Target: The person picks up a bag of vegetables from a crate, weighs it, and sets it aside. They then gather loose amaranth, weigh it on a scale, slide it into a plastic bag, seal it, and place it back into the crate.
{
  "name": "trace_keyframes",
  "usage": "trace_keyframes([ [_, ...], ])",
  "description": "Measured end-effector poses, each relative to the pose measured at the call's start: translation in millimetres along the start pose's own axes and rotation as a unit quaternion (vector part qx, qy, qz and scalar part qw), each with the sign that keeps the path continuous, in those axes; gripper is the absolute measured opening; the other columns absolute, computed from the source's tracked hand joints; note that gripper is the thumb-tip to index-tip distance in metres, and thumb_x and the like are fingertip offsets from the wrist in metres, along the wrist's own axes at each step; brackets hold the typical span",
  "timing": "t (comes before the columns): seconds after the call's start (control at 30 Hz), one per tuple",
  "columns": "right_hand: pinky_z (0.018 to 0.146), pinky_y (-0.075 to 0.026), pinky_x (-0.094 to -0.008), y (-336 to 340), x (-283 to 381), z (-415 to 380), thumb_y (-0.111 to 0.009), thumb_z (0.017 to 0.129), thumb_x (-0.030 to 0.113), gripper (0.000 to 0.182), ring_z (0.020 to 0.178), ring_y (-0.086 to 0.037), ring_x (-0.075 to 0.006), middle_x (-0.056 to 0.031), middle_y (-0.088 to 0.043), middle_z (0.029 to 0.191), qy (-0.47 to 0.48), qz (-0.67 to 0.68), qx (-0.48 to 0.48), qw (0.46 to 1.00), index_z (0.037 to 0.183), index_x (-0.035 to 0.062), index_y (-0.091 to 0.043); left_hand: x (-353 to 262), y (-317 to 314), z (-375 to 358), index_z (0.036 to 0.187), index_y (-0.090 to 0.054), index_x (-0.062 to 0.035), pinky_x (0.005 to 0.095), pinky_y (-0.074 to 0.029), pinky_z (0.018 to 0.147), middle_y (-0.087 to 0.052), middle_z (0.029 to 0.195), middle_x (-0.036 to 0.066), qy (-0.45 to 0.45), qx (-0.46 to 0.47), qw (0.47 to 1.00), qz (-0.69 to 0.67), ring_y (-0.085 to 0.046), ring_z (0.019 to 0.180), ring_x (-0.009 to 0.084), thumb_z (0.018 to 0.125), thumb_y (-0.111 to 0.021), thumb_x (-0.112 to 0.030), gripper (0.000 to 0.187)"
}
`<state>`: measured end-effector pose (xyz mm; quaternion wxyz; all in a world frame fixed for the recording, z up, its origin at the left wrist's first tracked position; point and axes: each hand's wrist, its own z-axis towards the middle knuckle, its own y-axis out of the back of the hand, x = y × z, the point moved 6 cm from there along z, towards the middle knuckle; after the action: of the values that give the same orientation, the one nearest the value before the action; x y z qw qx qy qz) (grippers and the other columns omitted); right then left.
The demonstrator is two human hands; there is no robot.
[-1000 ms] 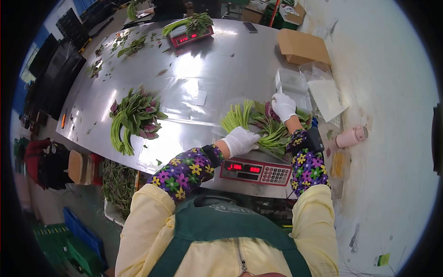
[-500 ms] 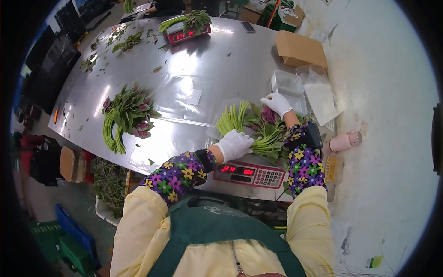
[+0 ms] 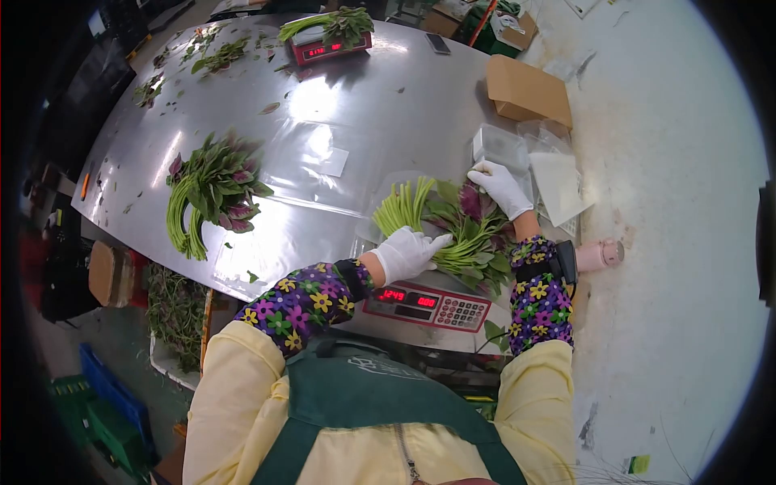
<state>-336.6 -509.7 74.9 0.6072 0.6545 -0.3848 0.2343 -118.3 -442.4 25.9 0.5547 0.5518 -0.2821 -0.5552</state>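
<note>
A bunch of amaranth greens point(image 3: 465, 230), with pale green stems and green-purple leaves, lies on the scale whose red panel point(image 3: 426, 305) shows lit digits. My left hand point(image 3: 411, 253), white-gloved, is closed on the near stems just above the panel. My right hand point(image 3: 503, 189), gloved too, has bent fingers against the purple leaf tips at the far right of the bunch; its thumb side is partly hidden. A second amaranth bunch point(image 3: 217, 190) lies curved on the metal table point(image 3: 388, 105) to the left.
Clear plastic boxes point(image 3: 495, 145) and a brown carton point(image 3: 527, 89) stand right of the table, near a pink bottle point(image 3: 600, 255) by the wall. A second red scale point(image 3: 327, 50) bears more greens at the back. A phone point(image 3: 437, 44) and a plastic sheet point(image 3: 319, 174) lie on the table.
The scale's left digits have changed from about 1212 to 1249. My left hand's index finger now reaches further right over the stems. The view has shifted slightly.
</note>
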Motion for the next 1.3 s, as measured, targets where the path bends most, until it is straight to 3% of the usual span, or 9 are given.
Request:
trace_keyframes([
  [0.17,0.069,-0.044,-0.0248,-7.2,3.3,-3.0,-0.063,0.087,0.02,0.024,0.074,-0.054,-0.0087,-0.0011,-0.063,0.083,0.021,0.045,0.032,0.998,0.1,0.0007,-0.066,2.1,-10.7,-0.2,0.116,-0.059,-0.0087,0.0372,-0.047,0.073,-0.062,0.09,0.008,-0.027,0.018,0.999,0.019,-0.063,0.084,0.0256,0.081,-0.065,-0.035,0.044],
  [0.23,0.071,-0.048,-0.0318,-7.0,6.6,-1.9,-0.065,0.081,0.022,0.023,0.074,-0.061,-0.0182,-0.0105,-0.067,0.079,0.087,-0.039,0.035,0.995,0.091,0.0005,-0.069,0.0,-8.0,-1.4,0.116,-0.059,-0.0095,0.037,-0.047,0.073,-0.062,0.094,0.008,-0.019,0.028,0.999,0.022,-0.063,0.085,0.0246,0.082,-0.064,-0.036,0.043],
  [0.37,0.071,-0.049,-0.0346,-3.0,8.9,3.1,-0.065,0.078,0.022,0.021,0.073,-0.063,-0.0253,-0.0149,-0.066,0.076,0.087,-0.176,0.004,0.981,0.089,0.0038,-0.069,-2.4,-1.6,-4.1,0.115,-0.059,-0.0098,0.0365,-0.047,0.074,-0.062,0.099,0.007,-0.025,-0.033,0.998,0.045,-0.063,0.088,0.0241,0.082,-0.064,-0.036,0.043],
  [0.43,0.071,-0.049,-0.0357,-0.7,16.8,1.1,-0.065,0.077,0.022,0.02,0.074,-0.063,-0.03,-0.0172,-0.065,0.075,0.158,-0.185,-0.044,0.969,0.087,0.005,-0.068,-1.8,-3.9,-1.2,0.115,-0.059,-0.0099,0.0368,-0.048,0.075,-0.062,0.105,0.007,-0.001,0.056,0.998,0.035,-0.063,0.091,0.0241,0.082,-0.063,-0.036,0.043],
  [0.87,0.077,-0.05,-0.0364,3.1,6.1,-4.0,-0.066,0.076,0.017,0.019,0.081,-0.063,-0.0311,-0.0169,-0.067,0.085,0.133,-0.106,0.08,0.982,0.089,0.0029,-0.068,5.4,-14.8,-2.7,0.116,-0.059,-0.0112,0.0382,-0.048,0.077,-0.061,0.104,0.006,-0.011,0.033,0.999,0.034,-0.062,0.091,0.0249,0.084,-0.061,-0.036,0.041],
  [0.97,0.076,-0.05,-0.039,5.0,11.0,-4.4,-0.066,0.075,0.015,0.02,0.083,-0.062,-0.0339,-0.0163,-0.066,0.086,0.181,-0.231,0.024,0.956,0.088,-0.0001,-0.063,5.3,-14.8,-2.0,0.116,-0.059,-0.0111,0.0388,-0.048,0.077,-0.061,0.104,0.007,-0.01,0.033,0.999,0.03,-0.062,0.091,0.0253,0.084,-0.061,-0.036,0.041],
  [1.03,0.074,-0.05,-0.0425,-0.8,13.4,-4.9,-0.063,0.077,0.012,0.015,0.084,-0.062,-0.0337,-0.0142,-0.063,0.084,0.221,-0.419,-0.043,0.88,0.086,0.0013,-0.06,5.1,-14.9,-1.6,0.116,-0.059,-0.0108,0.0385,-0.048,0.078,-0.062,0.106,0.007,-0.005,0.036,0.999,0.029,-0.062,0.092,0.0258,0.085,-0.061,-0.036,0.04],
  [1.13,0.07,-0.049,-0.0441,-8.8,8.0,-3.4,-0.059,0.078,0.01,0.007,0.081,-0.063,-0.0311,-0.0124,-0.06,0.082,0.258,-0.51,-0.065,0.818,0.083,0.0063,-0.059,3.7,-12.9,0.1,0.117,-0.059,-0.0105,0.0382,-0.048,0.079,-0.063,0.108,0.008,-0.002,0.05,0.998,0.031,-0.063,0.093,0.0264,0.085,-0.06,-0.036,0.04],
  [1.3,0.069,-0.049,-0.0422,0.2,7.0,-9.5,-0.056,0.078,0.009,0.006,0.081,-0.062,-0.0288,-0.0106,-0.06,0.081,0.239,-0.557,-0.115,0.787,0.082,0.0097,-0.06,2.4,-12.3,1.3,0.117,-0.06,-0.0103,0.0384,-0.049,0.079,-0.064,0.109,0.007,-0.004,0.06,0.998,0.032,-0.063,0.092,0.0268,0.085,-0.06,-0.036,0.041],
])
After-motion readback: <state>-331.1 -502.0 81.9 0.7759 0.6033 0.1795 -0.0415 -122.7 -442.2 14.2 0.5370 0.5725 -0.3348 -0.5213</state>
